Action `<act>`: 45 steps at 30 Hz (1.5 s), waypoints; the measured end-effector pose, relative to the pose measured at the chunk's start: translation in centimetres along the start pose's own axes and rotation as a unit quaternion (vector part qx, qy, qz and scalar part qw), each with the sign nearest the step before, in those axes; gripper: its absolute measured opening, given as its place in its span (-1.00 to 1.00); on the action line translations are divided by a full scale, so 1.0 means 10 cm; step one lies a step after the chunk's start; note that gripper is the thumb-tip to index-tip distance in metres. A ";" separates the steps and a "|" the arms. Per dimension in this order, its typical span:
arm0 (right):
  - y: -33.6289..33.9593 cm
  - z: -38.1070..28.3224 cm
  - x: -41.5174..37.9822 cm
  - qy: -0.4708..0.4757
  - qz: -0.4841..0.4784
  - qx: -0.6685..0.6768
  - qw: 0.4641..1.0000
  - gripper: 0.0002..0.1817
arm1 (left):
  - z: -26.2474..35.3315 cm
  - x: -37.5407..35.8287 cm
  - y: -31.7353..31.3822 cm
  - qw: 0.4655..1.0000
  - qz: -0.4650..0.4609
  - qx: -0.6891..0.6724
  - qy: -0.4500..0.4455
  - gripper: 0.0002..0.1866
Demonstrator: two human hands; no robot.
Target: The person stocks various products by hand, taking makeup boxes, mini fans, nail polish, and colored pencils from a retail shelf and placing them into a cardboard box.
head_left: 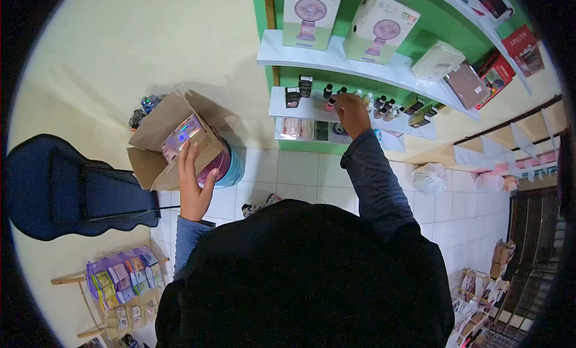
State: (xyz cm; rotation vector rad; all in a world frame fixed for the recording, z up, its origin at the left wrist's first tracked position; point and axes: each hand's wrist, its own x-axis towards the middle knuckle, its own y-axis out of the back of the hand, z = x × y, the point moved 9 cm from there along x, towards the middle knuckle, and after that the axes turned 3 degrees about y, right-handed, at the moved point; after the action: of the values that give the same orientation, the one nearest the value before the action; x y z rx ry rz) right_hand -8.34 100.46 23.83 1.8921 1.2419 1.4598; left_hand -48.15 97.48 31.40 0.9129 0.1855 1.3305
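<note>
Left hand (193, 189) lies open on the cardboard box (174, 141); right hand (352, 112) hides whatever bottle (330, 103) it pinches.

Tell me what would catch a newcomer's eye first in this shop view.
Two white-and-green boxes printed with pink mini fans stand on the top white wall shelf against the green backing. Below, the right hand reaches among small dark-capped bottles on the middle shelf. At left, the left hand rests on an open brown cardboard box with shiny packets inside, near a dark blue guitar-shaped bag.
</note>
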 end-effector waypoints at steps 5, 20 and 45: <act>-0.08 -0.01 0.08 0.008 -0.034 -0.031 0.999 -0.68 | -0.07 -0.05 0.00 1.000 0.008 0.012 0.011 -0.37; -0.12 0.12 0.17 -0.018 -0.070 0.011 0.997 -0.73 | -0.13 -0.08 -0.12 1.000 -0.022 -0.003 0.018 -0.36; -2.44 0.16 -2.13 -0.665 -0.038 0.612 0.427 -0.52 | -0.25 -0.34 -0.19 0.992 -0.085 0.024 0.086 -0.34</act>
State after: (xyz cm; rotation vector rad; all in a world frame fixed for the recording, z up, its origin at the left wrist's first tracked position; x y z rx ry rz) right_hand -17.01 94.76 -6.91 2.4038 1.2403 -1.6183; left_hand -49.17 95.74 27.21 0.8035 0.4207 1.2504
